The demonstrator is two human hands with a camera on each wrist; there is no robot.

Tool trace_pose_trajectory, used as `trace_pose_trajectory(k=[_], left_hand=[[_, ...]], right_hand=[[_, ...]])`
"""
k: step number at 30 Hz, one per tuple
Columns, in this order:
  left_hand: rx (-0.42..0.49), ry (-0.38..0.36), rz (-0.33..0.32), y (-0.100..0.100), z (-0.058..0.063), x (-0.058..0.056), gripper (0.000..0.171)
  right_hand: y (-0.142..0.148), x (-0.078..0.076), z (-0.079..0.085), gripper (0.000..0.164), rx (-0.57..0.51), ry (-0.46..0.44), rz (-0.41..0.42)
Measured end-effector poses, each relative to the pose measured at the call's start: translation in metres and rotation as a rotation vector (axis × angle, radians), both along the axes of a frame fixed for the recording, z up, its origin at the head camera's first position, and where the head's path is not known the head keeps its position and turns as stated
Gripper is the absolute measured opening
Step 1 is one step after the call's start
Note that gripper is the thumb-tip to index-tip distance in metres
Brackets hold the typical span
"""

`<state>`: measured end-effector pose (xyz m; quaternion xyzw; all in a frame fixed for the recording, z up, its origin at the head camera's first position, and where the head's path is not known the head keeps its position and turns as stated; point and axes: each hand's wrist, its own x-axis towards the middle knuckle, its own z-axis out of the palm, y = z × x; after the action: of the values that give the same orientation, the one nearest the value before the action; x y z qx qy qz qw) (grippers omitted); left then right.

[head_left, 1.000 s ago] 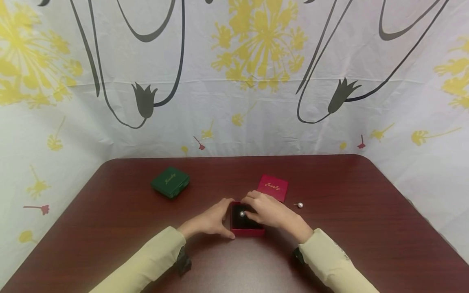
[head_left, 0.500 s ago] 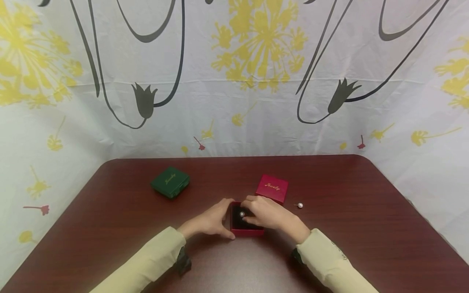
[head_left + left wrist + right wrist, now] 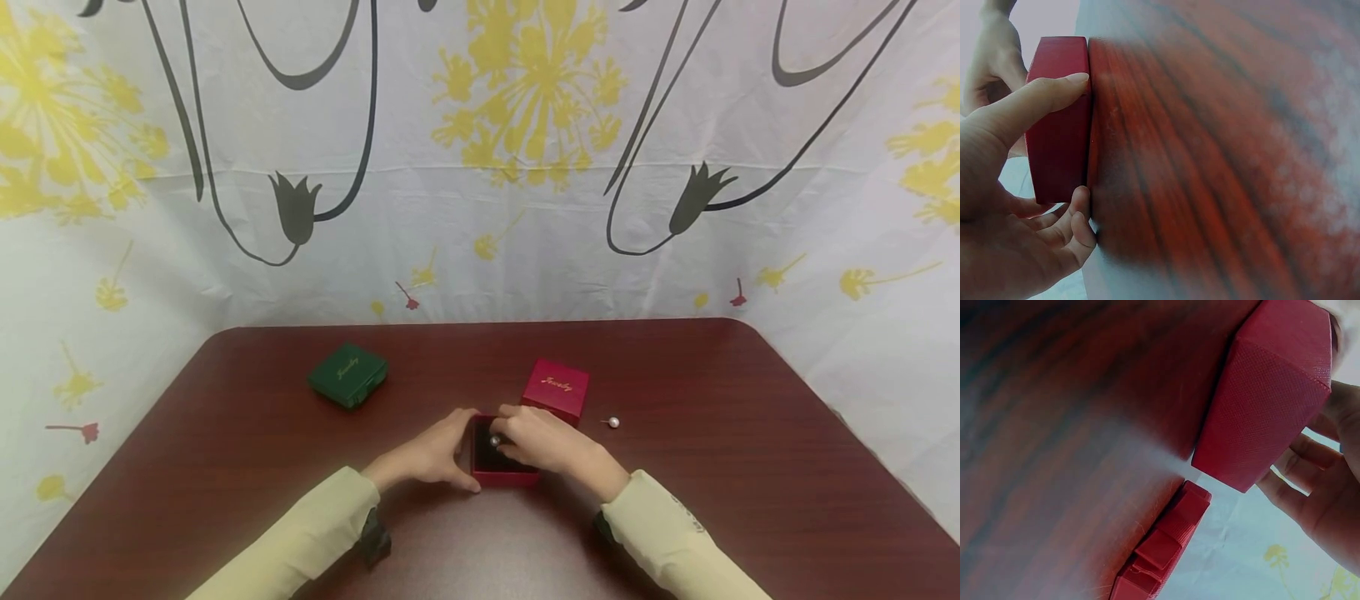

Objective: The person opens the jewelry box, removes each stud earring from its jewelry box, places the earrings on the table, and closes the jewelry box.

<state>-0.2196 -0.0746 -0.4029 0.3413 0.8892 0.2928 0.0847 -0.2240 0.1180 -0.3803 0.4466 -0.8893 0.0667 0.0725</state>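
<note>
My left hand point(image 3: 435, 450) grips the left side of an open red jewelry box point(image 3: 506, 479), thumb at the near side and fingers at the far side. In the left wrist view the box point(image 3: 1063, 147) sits flat on the tabletop, the thumb along its wall. Its inside is black, and a pearl earring point(image 3: 495, 440) shows there. Over the box, my right hand point(image 3: 543, 437) has its thumb and forefinger at this pearl and appears to pinch it; the fingers partly cover it. In the right wrist view, that hand's fingers point(image 3: 1310, 462) reach over the box's far wall.
Behind the box lies its red lid point(image 3: 557, 387) with gold lettering. A second pearl earring point(image 3: 613, 422) rests on the dark wooden table point(image 3: 712, 483), right of the lid. Toward the back left is a closed green jewelry box point(image 3: 349, 375). A patterned white cloth point(image 3: 420, 208) hangs behind.
My right hand has shifted slightly toward me and lower into the box, its fingertips coming onto the pearl. More of the red lid shows. My left hand has stayed on the box.
</note>
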Motion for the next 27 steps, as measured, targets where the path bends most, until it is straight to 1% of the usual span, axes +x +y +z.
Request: trace_pose_trajectory(k=[11,20,27], left_hand=[[0.008,-0.02,-0.001,-0.0002,-0.0003,-0.0003,0.09],[0.003,-0.001,-0.005,-0.0002,-0.001,-0.0003,0.088],[0.014,0.005,-0.012,-0.0005,-0.0018,-0.0015,0.087]], right_hand=[[-0.0035,0.0022,0.0023,0.009,0.005,-0.019,0.007],[-0.0047,0.0029,0.0024,0.007,0.008,-0.032,0.01],[-0.0041,0.0028,0.0022,0.007,0.008,-0.015,0.015]])
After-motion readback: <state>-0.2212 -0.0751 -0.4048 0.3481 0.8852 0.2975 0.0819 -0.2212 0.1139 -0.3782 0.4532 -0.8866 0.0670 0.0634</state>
